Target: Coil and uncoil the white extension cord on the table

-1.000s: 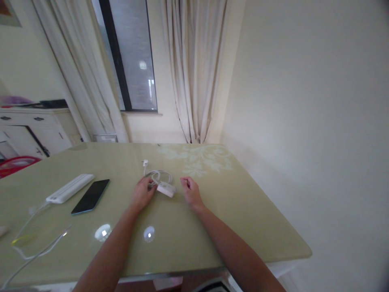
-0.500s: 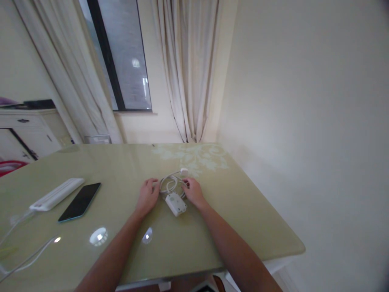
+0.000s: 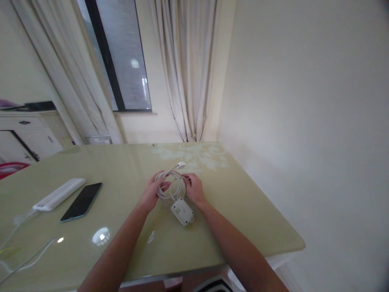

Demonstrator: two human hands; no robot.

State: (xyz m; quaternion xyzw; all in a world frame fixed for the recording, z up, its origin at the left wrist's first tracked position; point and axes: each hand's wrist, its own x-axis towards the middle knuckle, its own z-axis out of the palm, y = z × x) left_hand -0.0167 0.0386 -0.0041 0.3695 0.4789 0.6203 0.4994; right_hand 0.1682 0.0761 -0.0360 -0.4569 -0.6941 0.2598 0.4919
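Gripping coiled white cable (image 3: 180,185) just below frame centre with left fingers (image 3: 165,185), pinching its right edge with right fingers (image 3: 190,177); could spring loose on easing either grip, or twist from drag of attached white extension-socket block (image 3: 182,211)

Phone (image 3: 82,202) left of cable (image 3: 179,187), window (image 3: 123,52) behind table (image 3: 176,251)

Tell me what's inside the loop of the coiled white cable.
Within the coiled white cable, the greenish tabletop shows through, along with part of the left hand. Whatever lies directly behind that hand is covered and cannot be seen.
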